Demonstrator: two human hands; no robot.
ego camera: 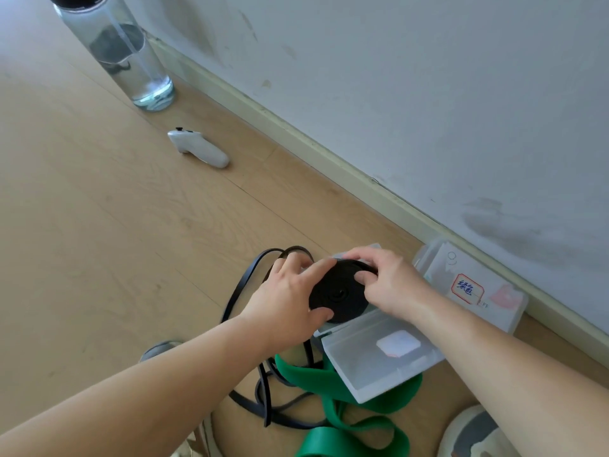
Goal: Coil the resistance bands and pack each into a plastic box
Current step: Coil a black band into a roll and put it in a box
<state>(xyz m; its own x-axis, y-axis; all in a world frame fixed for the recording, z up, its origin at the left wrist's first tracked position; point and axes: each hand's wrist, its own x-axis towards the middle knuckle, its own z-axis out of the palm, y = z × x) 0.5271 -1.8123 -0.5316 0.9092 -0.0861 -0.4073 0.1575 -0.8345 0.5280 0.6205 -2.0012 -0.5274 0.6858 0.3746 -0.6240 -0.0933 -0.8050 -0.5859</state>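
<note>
Coil of black band (pixel 336 296) lies flat, face up, over the base of the open plastic box (pixel 369 371), held between your hands. Your left hand (pixel 290 291) curls round its left rim; your right hand (pixel 392 282) grips the far-right rim, thumb on top. The coil is round, with no long axis. Its loose tail (pixel 242 288) leaves at the left, under the left hand, then runs back toward you, so that hand is nearer to feed it in. The green band (pixel 349 390) lies uncoiled by the lid.
</note>
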